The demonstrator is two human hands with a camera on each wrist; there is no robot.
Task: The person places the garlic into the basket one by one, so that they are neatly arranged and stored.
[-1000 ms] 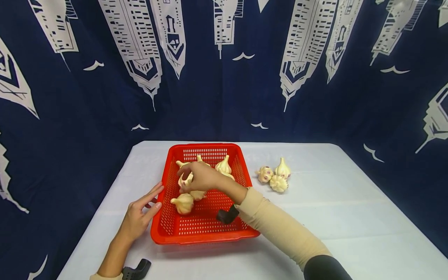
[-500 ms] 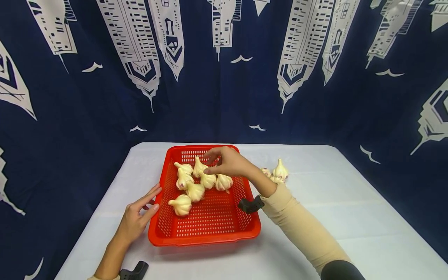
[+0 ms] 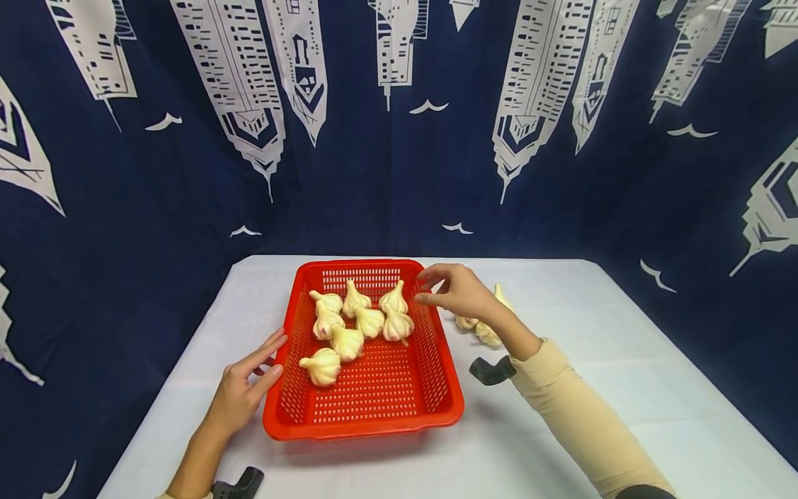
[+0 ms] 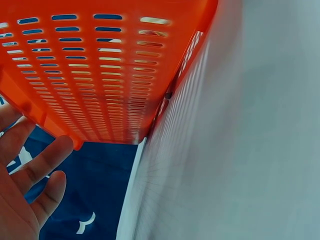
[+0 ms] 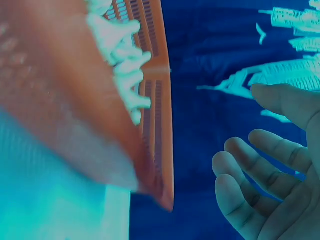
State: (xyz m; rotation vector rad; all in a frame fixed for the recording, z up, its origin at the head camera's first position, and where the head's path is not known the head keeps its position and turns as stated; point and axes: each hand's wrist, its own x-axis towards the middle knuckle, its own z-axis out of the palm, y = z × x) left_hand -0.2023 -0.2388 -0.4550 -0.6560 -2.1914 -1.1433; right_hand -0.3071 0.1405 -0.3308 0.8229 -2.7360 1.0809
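Observation:
A red plastic basket (image 3: 364, 398) with slotted walls stands on the table, holding several garlic bulbs (image 3: 323, 367) in its left and back parts. My left hand (image 3: 243, 388) rests against its left rim, fingers extended; in the left wrist view the fingers (image 4: 42, 165) lie along the basket's outer wall (image 4: 105, 85). Just outside the back right rim hovers my right hand (image 3: 461, 291), loosely curved around nothing. The right wrist view shows that hand's fingers (image 5: 265, 175) apart from the basket. Behind my right hand, more garlic bulbs (image 3: 488, 335) sit on the table, partly hidden.
The table wears a white cloth (image 3: 598, 367). A dark blue curtain (image 3: 386, 187) with white building prints hangs behind it. Black wrist devices (image 3: 492, 371) are on both arms.
My right hand has let go of a garlic bulb inside the basket, lifted, and moved right past the rim. The left hand stays at the left rim.

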